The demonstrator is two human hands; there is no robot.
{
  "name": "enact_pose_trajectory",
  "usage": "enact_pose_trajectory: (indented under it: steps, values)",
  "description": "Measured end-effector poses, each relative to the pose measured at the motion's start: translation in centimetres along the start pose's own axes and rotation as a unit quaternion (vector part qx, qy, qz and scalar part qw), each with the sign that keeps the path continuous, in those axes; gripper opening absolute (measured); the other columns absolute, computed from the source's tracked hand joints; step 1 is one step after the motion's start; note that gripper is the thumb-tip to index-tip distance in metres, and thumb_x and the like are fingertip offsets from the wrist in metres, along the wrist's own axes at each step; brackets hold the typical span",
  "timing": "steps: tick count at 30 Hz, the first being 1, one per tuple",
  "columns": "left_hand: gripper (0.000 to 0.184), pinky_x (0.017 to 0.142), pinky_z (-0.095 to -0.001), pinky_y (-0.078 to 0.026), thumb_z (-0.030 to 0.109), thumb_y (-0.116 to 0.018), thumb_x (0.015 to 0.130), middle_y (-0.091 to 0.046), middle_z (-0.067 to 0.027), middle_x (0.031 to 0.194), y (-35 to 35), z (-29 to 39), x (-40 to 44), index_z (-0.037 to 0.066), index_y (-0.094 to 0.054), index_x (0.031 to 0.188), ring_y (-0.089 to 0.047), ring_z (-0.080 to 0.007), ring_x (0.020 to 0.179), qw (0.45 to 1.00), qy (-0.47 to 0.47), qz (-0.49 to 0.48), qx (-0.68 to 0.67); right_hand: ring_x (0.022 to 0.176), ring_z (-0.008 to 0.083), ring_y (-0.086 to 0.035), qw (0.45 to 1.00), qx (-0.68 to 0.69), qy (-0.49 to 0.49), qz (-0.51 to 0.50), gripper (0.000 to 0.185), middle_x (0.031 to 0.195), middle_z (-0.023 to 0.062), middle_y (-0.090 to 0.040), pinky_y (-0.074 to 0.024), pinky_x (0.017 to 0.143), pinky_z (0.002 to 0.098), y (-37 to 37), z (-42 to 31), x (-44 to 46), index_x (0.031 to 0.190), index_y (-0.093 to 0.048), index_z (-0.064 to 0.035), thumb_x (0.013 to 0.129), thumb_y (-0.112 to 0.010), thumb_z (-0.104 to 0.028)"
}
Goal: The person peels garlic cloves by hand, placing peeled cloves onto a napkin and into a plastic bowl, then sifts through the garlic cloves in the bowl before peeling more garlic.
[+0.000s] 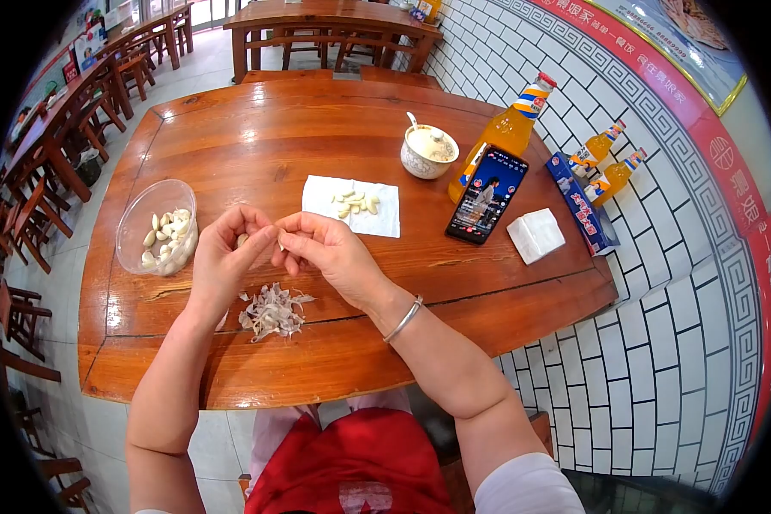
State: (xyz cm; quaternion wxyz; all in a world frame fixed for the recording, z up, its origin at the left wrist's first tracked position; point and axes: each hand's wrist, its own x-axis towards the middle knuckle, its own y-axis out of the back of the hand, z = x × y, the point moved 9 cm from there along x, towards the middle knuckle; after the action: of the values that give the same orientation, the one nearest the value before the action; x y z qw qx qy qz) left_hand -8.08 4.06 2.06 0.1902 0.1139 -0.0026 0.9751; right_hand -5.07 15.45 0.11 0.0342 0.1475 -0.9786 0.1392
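Observation:
Both hands meet over the wooden table (pixel 360 300), between a clear round bowl (pixel 127 224) of garlic cloves (pixel 167 242) and a pile of papery skins (pixel 274 312). My left hand (pixel 236 248) is closed around a pale clove, partly visible between its fingers. Thumb and fingers of my right hand (pixel 321 248) pinch a small whitish bit that looks like garlic skin, close to my left fingertips. Just beyond them lies a white napkin (pixel 381 190) with several peeled cloves (pixel 355 202) on it.
A lidded white pot (pixel 428 152) with a spoon stands at the back. To the right are a phone (pixel 488 195) leaning on an orange bottle (pixel 510 128), a tissue stack (pixel 535 236) and a blue box (pixel 581 206) with bottles, beside the tiled wall (pixel 651 317).

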Motion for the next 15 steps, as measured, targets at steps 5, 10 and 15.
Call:
enact_pose_trajectory:
  steps: [5, 10, 15]
  values:
    - [0.006, 0.063, -0.0179, -0.036, 0.008, -0.063, 0.090, -0.049, 0.0060, 0.074, 0.03, -0.17, 0.03, 0.003, -0.060, 0.090, -0.045, -0.0020, 0.070, 1.000, 0.001, 0.004, -0.007, 0.068, 0.0076, -0.056, 1.000, 0.002, -0.001, 0.002, 0.018, 0.086, 0.0057, -0.064, -0.0472, 0.064, 0.0205, 0.06, -0.04, 0.02, 0.109, -0.057, 0.0011, 0.097, -0.053, -0.012]
    - [0.006, 0.061, -0.0179, -0.035, 0.007, -0.064, 0.089, -0.048, 0.0064, 0.074, 0.14, 0.13, 0.00, 0.003, -0.062, 0.092, -0.043, -0.0022, 0.069, 0.999, -0.014, 0.017, 0.023, 0.070, 0.0078, -0.055, 1.000, 0.016, 0.009, 0.024, 0.017, 0.084, 0.0046, -0.062, -0.0464, 0.066, 0.0206, 0.52, -0.54, -0.05, 0.107, -0.055, -0.0021, 0.096, -0.057, -0.015]
    - [0.005, 0.070, -0.0192, -0.035, 0.006, -0.062, 0.090, -0.049, 0.0059, 0.079, 0.17, 0.09, -0.05, 0.006, -0.057, 0.088, -0.043, -0.0027, 0.074, 0.999, 0.003, -0.001, 0.050, 0.069, 0.0085, -0.055, 0.999, 0.022, -0.014, 0.026, 0.015, 0.081, 0.0035, -0.060, -0.0464, 0.065, 0.0205, 0.78, -0.13, -0.10, 0.106, -0.054, -0.0035, 0.096, -0.056, -0.015]
